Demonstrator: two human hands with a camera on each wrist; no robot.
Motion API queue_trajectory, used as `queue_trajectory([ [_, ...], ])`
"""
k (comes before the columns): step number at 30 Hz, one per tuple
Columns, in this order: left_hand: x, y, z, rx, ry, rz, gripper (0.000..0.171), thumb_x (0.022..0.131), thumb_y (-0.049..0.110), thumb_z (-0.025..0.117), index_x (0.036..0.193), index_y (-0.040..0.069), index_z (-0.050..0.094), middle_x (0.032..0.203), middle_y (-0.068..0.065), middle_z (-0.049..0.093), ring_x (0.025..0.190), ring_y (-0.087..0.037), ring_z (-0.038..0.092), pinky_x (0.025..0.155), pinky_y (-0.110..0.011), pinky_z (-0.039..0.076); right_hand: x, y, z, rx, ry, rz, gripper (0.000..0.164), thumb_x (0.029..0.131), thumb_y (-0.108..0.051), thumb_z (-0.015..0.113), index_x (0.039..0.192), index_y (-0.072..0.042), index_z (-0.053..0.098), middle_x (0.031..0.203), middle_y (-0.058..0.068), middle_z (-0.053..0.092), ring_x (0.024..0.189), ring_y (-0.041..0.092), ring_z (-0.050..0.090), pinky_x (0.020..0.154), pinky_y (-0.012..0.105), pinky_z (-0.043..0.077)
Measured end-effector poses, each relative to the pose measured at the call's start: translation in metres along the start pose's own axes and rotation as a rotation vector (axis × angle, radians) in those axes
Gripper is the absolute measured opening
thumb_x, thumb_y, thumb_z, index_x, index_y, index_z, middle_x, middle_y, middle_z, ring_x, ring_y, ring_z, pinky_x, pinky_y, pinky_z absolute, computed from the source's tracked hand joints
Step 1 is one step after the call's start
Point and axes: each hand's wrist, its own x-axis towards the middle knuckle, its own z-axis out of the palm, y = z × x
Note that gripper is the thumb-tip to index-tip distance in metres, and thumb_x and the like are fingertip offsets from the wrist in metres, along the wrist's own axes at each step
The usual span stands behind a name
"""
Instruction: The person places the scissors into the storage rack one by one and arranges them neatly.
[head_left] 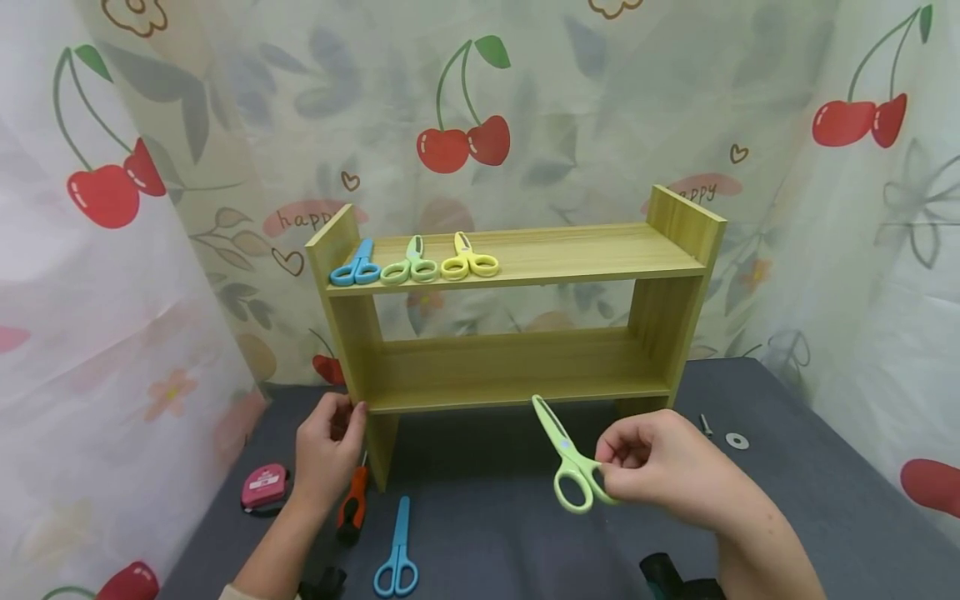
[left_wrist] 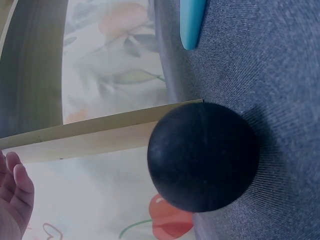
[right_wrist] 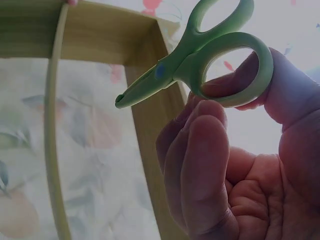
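Light green scissors (head_left: pixel 572 458) are pinched by a handle ring between the thumb and fingers of my right hand (head_left: pixel 660 462), in front of the wooden shelf (head_left: pixel 517 396). Their blades point up and to the left. In the right wrist view the scissors (right_wrist: pixel 172 67) look closed. My left hand (head_left: pixel 327 450) holds the front edge of the shelf's left side panel, thumb in front; its fingers (left_wrist: pixel 22 185) partly show in the left wrist view. On the top board lie blue scissors (head_left: pixel 356 268), pale green scissors (head_left: pixel 410 265) and yellow scissors (head_left: pixel 468 260) in a row.
Another pair of blue scissors (head_left: pixel 400 542) lies on the dark cloth in front. An orange screwdriver (head_left: pixel 353 504) and a pink tape measure (head_left: pixel 265 486) are at left. A screw (head_left: pixel 705 425) and a washer (head_left: pixel 737 441) lie at right. A black rounded object (left_wrist: pixel 202 157) blocks the left wrist view.
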Motion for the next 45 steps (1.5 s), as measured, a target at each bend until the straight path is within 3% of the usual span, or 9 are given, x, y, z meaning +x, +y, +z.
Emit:
queue_trajectory([
  [3,0.005,0.017,-0.002,-0.008,0.001,0.011,0.013,0.085,-0.018,0.066,0.092,-0.007,0.062,0.074,-0.011,0.058,0.061,-0.013,0.053,0.055,-0.015,0.044,-0.006,-0.001,-0.008,0.002,0.038,0.023,0.01,0.078,-0.001,0.068,0.087,-0.006,0.069,0.069,0.001,0.063,0.063,0.012,0.056,0.058,0.027,0.045],
  [6,0.006,0.018,-0.002,-0.004,0.0,0.011,0.013,0.086,-0.018,0.066,0.092,-0.007,0.062,0.074,-0.011,0.058,0.06,-0.013,0.053,0.055,-0.015,0.045,-0.011,0.0,-0.015,-0.005,0.086,0.041,0.01,0.078,-0.001,0.069,0.086,-0.006,0.069,0.069,0.002,0.062,0.063,0.012,0.055,0.057,0.027,0.044],
  [16,-0.001,-0.002,0.0,0.001,0.0,0.006,0.012,0.088,-0.015,0.067,0.093,-0.006,0.063,0.075,-0.007,0.059,0.06,-0.013,0.052,0.054,-0.016,0.045,-0.028,0.002,-0.031,-0.014,0.192,0.103,0.009,0.085,-0.004,0.069,0.094,-0.006,0.07,0.074,0.003,0.066,0.062,0.015,0.057,0.05,0.028,0.043],
  [21,0.0,0.004,-0.001,-0.017,0.001,0.013,0.012,0.087,-0.016,0.066,0.093,-0.007,0.063,0.075,-0.008,0.059,0.059,-0.015,0.052,0.054,-0.017,0.045,-0.033,-0.001,-0.036,-0.053,0.243,0.101,0.004,0.089,-0.008,0.073,0.093,-0.009,0.072,0.075,0.003,0.068,0.067,0.018,0.062,0.055,0.029,0.044],
  [28,0.001,0.007,-0.002,-0.033,0.001,0.02,0.013,0.087,-0.017,0.066,0.094,-0.007,0.063,0.076,-0.009,0.06,0.06,-0.015,0.052,0.055,-0.017,0.045,-0.029,-0.003,-0.042,-0.057,0.267,0.109,0.007,0.09,-0.011,0.073,0.096,-0.007,0.072,0.077,0.002,0.067,0.067,0.018,0.061,0.054,0.03,0.045],
  [36,0.0,0.004,-0.001,-0.048,-0.007,0.011,0.012,0.088,-0.016,0.066,0.095,-0.007,0.062,0.077,-0.009,0.06,0.062,-0.015,0.053,0.056,-0.016,0.046,-0.024,-0.014,-0.058,-0.084,0.318,0.069,0.011,0.093,-0.013,0.073,0.099,-0.003,0.072,0.079,0.003,0.07,0.073,0.019,0.064,0.066,0.029,0.051],
  [45,0.004,0.013,-0.002,-0.034,-0.006,0.016,0.012,0.087,-0.017,0.066,0.093,-0.007,0.062,0.076,-0.01,0.059,0.061,-0.014,0.053,0.056,-0.016,0.045,-0.012,-0.024,-0.074,-0.091,0.375,0.012,0.012,0.093,-0.01,0.071,0.098,0.0,0.071,0.073,0.003,0.068,0.064,0.019,0.062,0.059,0.029,0.05],
])
